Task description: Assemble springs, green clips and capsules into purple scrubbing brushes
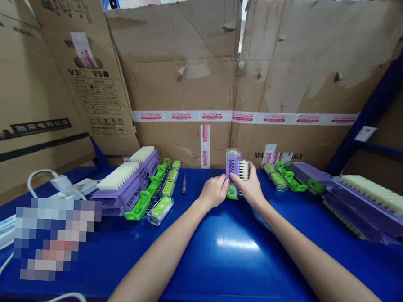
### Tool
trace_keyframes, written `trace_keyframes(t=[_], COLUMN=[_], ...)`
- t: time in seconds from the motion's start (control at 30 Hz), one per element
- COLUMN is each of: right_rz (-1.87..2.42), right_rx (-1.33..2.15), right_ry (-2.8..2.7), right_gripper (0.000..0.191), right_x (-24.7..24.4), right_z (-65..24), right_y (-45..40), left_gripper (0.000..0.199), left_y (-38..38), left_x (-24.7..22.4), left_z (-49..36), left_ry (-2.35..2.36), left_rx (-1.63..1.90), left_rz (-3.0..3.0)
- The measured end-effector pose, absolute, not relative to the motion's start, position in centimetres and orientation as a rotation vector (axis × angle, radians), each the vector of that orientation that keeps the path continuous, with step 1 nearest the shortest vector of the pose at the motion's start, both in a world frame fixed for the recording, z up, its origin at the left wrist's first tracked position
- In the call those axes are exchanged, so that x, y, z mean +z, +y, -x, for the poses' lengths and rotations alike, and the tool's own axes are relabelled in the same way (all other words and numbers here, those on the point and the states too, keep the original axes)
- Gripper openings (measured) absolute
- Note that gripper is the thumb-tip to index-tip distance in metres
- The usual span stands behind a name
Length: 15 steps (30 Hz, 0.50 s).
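Both my hands are on one purple brush [233, 165], held upright above the blue table. Its cream bristles face right, a green part shows at its lower end and a clear cover at its top. My left hand [214, 190] has its fingers closed against the brush's lower left side. My right hand [252, 186] wraps the bristle side, with its thumb across the purple body. The right fingers behind the bristles are partly hidden. A small screwdriver [184, 184] with a clear handle lies to the left of my hands.
Purple brushes [118, 187] are stacked at left beside green clip strips [147, 194] and clear-cased green pieces [160, 210]. More purple brushes [377, 201] and green strips [289, 177] sit at right. A power strip [1, 226] with white cables lies far left. Cardboard [178, 77] walls the blue table [236, 270].
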State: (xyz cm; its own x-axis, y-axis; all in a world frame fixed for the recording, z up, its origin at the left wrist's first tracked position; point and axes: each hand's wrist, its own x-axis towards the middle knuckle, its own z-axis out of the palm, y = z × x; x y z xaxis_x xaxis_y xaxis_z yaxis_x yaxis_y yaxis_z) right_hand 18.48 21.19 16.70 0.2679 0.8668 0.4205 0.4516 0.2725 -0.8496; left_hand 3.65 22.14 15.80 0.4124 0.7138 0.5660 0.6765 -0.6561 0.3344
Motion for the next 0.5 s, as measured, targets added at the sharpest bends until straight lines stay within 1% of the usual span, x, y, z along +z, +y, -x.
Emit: trace_keyframes(t=[0.1, 0.2, 0.3, 0.43, 0.5], right_rz=[1.424, 1.393, 1.434, 1.673, 1.864], right_rx=[0.252, -0.043, -0.264, -0.481, -0.495], right_ry=[-1.371, -1.339, -1.275, -1.263, -1.265], right_gripper=[0.089, 0.09, 0.09, 0.089, 0.091], right_x=[18.5, 20.5, 22.6, 25.4, 26.6], right_z=[-19.1, -20.5, -22.9, -27.3, -29.5], right_y=[20.7, 20.8, 21.4, 22.3, 22.6], left_gripper=[0.032, 0.036, 0.04, 0.04, 0.039], left_y=[21.8, 21.5, 21.4, 21.3, 21.3], left_x=[15.8, 15.6, 15.5, 15.6, 15.6], left_z=[-4.0, -4.4, -4.7, -4.6, -4.5], left_ry=[1.244, 1.137, 1.054, 1.15, 1.177], left_rx=[1.047, 0.93, 0.806, 0.796, 0.784], left_rz=[-2.778, -3.002, -3.147, -3.11, -3.089])
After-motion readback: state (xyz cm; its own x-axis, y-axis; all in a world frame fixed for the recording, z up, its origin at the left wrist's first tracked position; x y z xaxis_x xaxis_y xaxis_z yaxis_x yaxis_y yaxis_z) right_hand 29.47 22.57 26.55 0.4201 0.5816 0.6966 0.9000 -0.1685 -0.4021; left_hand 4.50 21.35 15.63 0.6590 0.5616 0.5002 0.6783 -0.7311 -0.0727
